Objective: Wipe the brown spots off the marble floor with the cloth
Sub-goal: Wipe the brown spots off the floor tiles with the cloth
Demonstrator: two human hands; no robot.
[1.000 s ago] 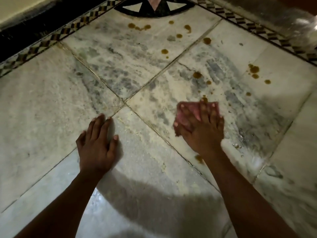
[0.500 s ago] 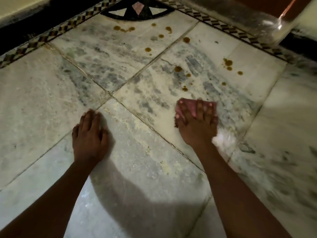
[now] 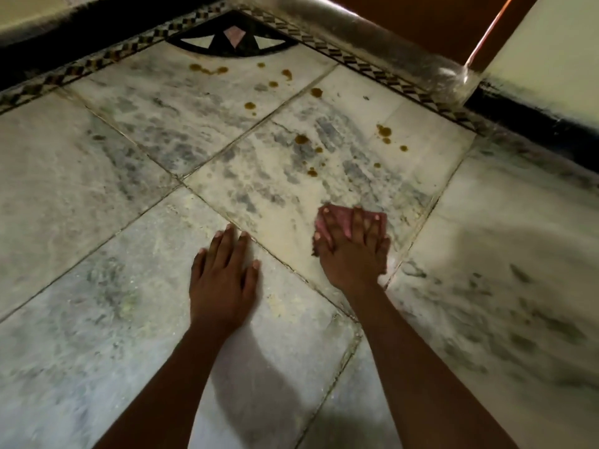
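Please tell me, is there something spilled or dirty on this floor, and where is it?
Yes. Brown spots lie scattered on the marble floor, from beyond the pink cloth up to the patterned corner inlay. They look like dried drips. The right hand presses the cloth short of them.

Polished marble, soft cloth, dried brown spots

The marble floor (image 3: 97, 196) is pale stone with grey veining, smooth with a dull sheen and glossier near the person. The pink cloth (image 3: 340, 218) looks soft and matt. The brown spots (image 3: 301, 139) look thin and slightly shiny. The far border (image 3: 107, 58) is inlaid stone, checkered dark and light.
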